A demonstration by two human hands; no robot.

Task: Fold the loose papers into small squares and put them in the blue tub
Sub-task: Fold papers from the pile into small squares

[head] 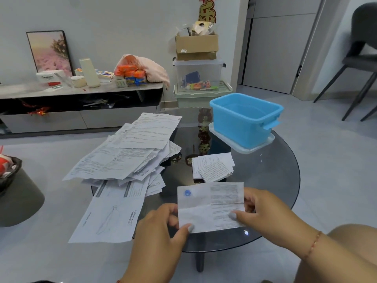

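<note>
— While you hold it like that, what does the sheet look like?

— The folded paper (210, 207) is white and creased, with dense print on its right half and a blue round mark top left. My left hand (161, 227) pinches its left edge, my right hand (263, 213) its right edge, above the glass table (275, 180).

— And the rest?

— The loose papers (126, 156) lie heaped to the left; folded squares (213, 166) sit near the blue tub (244, 119).

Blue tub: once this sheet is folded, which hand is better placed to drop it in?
Probably the right hand: it already pinches the paper, and the blue tub stands on its side, ahead.
</note>
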